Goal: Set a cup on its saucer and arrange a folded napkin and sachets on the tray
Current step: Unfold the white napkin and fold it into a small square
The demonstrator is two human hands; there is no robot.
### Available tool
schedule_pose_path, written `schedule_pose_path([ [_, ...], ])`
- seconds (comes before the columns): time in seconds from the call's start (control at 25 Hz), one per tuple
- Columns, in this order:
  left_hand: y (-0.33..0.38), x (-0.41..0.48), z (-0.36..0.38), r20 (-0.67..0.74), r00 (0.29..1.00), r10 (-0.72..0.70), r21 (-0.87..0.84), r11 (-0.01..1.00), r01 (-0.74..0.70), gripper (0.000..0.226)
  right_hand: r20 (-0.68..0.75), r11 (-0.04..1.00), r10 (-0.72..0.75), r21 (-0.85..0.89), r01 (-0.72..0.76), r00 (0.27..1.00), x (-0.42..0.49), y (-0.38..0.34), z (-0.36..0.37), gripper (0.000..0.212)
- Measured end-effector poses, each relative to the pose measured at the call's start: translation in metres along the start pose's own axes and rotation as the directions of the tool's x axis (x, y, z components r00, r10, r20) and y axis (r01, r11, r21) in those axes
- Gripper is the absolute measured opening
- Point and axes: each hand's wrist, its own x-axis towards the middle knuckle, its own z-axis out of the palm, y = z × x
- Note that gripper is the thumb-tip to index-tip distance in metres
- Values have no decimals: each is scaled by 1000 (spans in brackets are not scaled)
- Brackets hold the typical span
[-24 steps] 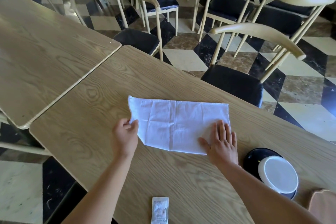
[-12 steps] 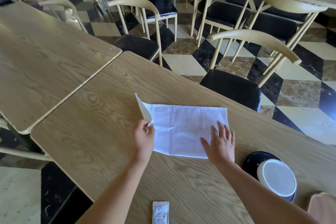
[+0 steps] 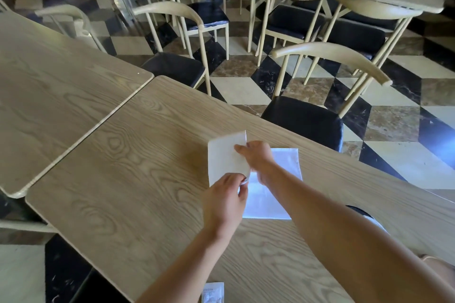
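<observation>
A long light-oak table with rounded corners (image 3: 118, 179) stands close beside a second wooden table of the same grain (image 3: 49, 96), a narrow gap between them. Cream curved-back chairs with black padded seats (image 3: 305, 120) are tucked along the far edge, over a checkered black, cream and brown marble floor (image 3: 246, 88).

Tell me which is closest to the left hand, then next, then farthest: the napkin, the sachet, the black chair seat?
From the left hand:
1. Napkin, pinched in its fingers.
2. Sachet, at the near table edge, below the hand.
3. Black chair seat, across the table, up and right.
</observation>
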Motion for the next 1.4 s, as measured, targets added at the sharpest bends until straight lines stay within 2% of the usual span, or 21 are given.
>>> schedule_pose_path([
  [0.16,25,-3,15,-8,997,78,-20,997,-78,10,-101,992,-100,-89,92,990,9,7,-35,18],
  [0.28,41,-4,28,-6,990,140,-23,990,-140,10,-152,978,-127,-183,98,980,12,15,-64,20],
  [0.6,60,-14,75,121,978,172,-35,985,-169,18,-216,937,-75,-350,-6,973,28,52,-116,14],
  [0.84,58,-21,105,226,948,223,-69,975,-213,14,-296,884,-64,-460,-83,953,36,76,-130,18],
  [0.96,52,-25,112,318,904,286,-122,958,-261,2,-313,868,-65,-487,-101,947,37,85,-134,12],
  [1.04,42,-27,110,368,873,321,-105,947,-303,14,-311,849,-75,-518,-102,947,37,90,-136,25],
  [1.16,14,-26,102,327,905,273,60,949,-308,21,-297,757,-203,-652,-43,933,29,94,-133,39],
  [1.28,-21,-24,92,350,935,62,268,950,-163,54,-102,519,-372,-847,115,922,11,102,-122,62],
  [1.36,-39,-28,88,401,916,-12,331,934,-133,69,36,408,-335,-895,179,941,3,110,-110,71],
  [1.4,-45,-31,87,428,904,-18,339,930,-142,74,65,385,-291,-905,179,954,-1,114,-104,73],
])
